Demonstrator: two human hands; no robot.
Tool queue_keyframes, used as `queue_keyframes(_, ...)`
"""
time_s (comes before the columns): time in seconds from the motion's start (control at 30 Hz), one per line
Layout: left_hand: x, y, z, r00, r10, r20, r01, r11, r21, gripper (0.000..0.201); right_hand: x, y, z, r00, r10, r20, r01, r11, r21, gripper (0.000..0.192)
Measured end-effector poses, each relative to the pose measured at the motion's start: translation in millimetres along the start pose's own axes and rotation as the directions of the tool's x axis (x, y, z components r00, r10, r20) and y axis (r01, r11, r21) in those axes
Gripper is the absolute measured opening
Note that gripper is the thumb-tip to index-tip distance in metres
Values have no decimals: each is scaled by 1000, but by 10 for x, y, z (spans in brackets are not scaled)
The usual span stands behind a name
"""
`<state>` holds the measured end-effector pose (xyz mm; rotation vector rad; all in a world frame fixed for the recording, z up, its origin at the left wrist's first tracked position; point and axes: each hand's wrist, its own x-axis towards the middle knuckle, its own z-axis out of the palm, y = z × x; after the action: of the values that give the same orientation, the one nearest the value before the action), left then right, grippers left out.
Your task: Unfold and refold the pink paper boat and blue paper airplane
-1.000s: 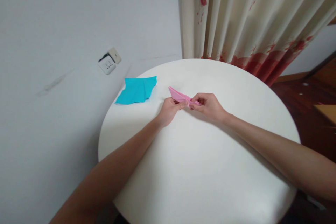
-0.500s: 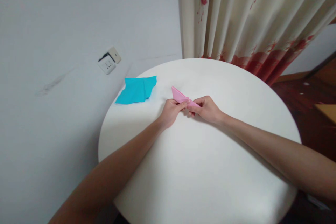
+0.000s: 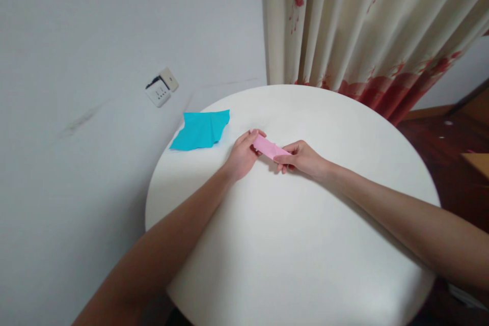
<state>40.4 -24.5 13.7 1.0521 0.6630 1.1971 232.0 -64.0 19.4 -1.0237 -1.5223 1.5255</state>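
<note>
While both hands pinch the pink paper (image 3: 269,148), it could prob. rip if they pull apart too hard, b/c thin paper isn't strong & each hand has one end. It might also get bent in the wrong spot, since the thumbs press down on top & a hard push could leave a line that won't go away. If one hand lets go too soon, the folds may pop open a bit, as paper likes to spring back. The L hand (image 3: 242,155) has a small, tight grip on the far L end, w/ its thumb on top. The R hand (image 3: 304,158) has a tight pinch on the R end, thumb on top too. The pink paper is b/w the two hands, over the white table (image 3: 298,244); can't tell if any of it touches the tabletop. Half a sec ago, the L hand was close to the R hand, near the middle, & a sharp pink point stuck out past it. Now the L hand is up at that end, the hands are more apart, & the pink paper looks like a flat strip w/ no big point showing. The blue paper (image 3: 200,130) still lies by the table's L edge, same as then.
</note>
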Motion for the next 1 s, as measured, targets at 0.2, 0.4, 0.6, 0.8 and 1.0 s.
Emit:
queue_keyframes(0.2,-127,35,117,987,-63,149,58,998,36,33,-16,1,-9,998,5,64,-11,996,93,28)
queue_keyframes(0.4,-112,19,173,997,64,38,-66,996,61,43,-28,-14,13,995,25,93,-37,991,130,31)
queue_keyframes(0.6,-106,-19,154,990,136,39,-140,984,112,40,-21,2,17,999,44,19,-47,983,175,33)
queue_keyframes(0.8,-131,18,78,988,21,155,-21,1000,3,53,-29,-7,16,996,82,28,-87,951,297,32)
queue_keyframes(1.0,-94,-5,27,990,8,142,6,995,-100,54,-38,-28,27,992,91,90,-119,918,378,29)
